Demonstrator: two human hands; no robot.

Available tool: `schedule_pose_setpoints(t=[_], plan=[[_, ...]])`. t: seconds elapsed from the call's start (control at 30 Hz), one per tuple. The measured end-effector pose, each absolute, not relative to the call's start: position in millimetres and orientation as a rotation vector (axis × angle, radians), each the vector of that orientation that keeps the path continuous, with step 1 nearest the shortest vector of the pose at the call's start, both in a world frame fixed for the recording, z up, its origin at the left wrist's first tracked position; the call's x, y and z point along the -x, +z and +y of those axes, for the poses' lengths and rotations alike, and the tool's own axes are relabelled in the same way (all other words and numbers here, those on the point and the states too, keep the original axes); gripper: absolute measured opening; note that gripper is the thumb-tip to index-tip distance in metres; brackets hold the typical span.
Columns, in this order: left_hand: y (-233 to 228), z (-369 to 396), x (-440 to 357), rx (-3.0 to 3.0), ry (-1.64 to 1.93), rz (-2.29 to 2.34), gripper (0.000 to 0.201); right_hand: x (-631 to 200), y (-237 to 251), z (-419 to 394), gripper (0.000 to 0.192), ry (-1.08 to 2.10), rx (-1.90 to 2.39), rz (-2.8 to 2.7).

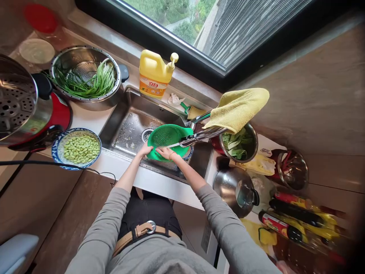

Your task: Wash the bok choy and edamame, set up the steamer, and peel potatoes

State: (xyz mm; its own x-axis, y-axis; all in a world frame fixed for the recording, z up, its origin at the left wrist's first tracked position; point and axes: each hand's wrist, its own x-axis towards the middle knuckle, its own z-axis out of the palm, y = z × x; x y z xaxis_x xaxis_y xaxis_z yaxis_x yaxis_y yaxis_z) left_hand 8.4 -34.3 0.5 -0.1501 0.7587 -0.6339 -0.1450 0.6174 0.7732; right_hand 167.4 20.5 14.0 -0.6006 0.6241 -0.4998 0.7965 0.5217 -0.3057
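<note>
A green plastic colander (168, 133) is tilted over the steel sink (122, 129), under the end of the chrome tap (186, 142). A pale stream of water runs from the tap into it. My left hand (146, 149) is closed on the colander's left rim. Inside its near side lies my right hand (165, 153), fingers stretched out against the green plastic near the stream; I see nothing held in them. Part of a blue-patterned dish (188, 153) shows beneath the colander's right side, mostly hidden.
Left of the sink are a bowl of green beans (82, 148) and a steel pot of green onions (85, 76). A yellow detergent bottle (154, 74) stands behind. A yellow cloth (238, 108) hangs over the tap. Rightward sit a bowl of leafy greens (238, 142) and a domed lid (234, 190).
</note>
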Motion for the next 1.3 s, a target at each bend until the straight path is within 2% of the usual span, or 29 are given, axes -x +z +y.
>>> schedule_pose_setpoints(t=[0.27,0.33,0.43,0.53,0.7,0.8,0.9,1.0,1.17,1.23,1.3], plan=[[10.0,-33.1,-2.7,-0.484,0.898,1.520,0.035,-153.5,21.0,47.7,0.058,-0.538,-1.879,2.250],[11.3,-34.3,-3.9,-0.490,0.915,1.529,0.034,-146.4,18.1,43.0,0.060,-0.604,-1.795,2.328],[11.1,-35.2,-1.4,-0.501,0.920,1.528,0.027,-145.5,15.0,32.0,0.061,-0.863,-1.362,2.516],[9.6,-34.3,3.6,-0.515,0.923,1.504,0.024,-150.7,16.4,28.7,0.053,-1.036,-1.048,2.571],[5.6,-32.5,3.2,-0.542,0.920,1.454,0.030,-143.4,20.6,41.9,0.053,-0.778,-1.333,2.687],[1.3,-32.5,-0.4,-0.578,0.920,1.421,0.030,-136.1,20.2,40.2,0.059,-0.729,-1.296,2.623],[-2.3,-31.5,1.7,-0.611,0.979,1.459,0.038,-141.3,22.7,32.1,0.054,-0.838,-1.080,2.494],[-1.5,-28.9,9.7,-0.756,1.109,1.462,0.055,-155.1,29.3,29.8,0.044,-0.840,-1.056,2.412],[12.3,-27.0,14.9,-0.964,1.189,1.426,0.080,-157.4,26.2,31.1,0.049,-0.542,-1.511,2.522],[19.6,-28.2,12.1,-0.986,1.194,1.433,0.082,-148.1,16.6,27.5,0.054,-0.462,-1.706,2.518],[25.8,-29.4,9.3,-1.013,1.202,1.436,0.081,-137.5,5.7,23.6,0.058,-0.514,-1.797,2.471]])
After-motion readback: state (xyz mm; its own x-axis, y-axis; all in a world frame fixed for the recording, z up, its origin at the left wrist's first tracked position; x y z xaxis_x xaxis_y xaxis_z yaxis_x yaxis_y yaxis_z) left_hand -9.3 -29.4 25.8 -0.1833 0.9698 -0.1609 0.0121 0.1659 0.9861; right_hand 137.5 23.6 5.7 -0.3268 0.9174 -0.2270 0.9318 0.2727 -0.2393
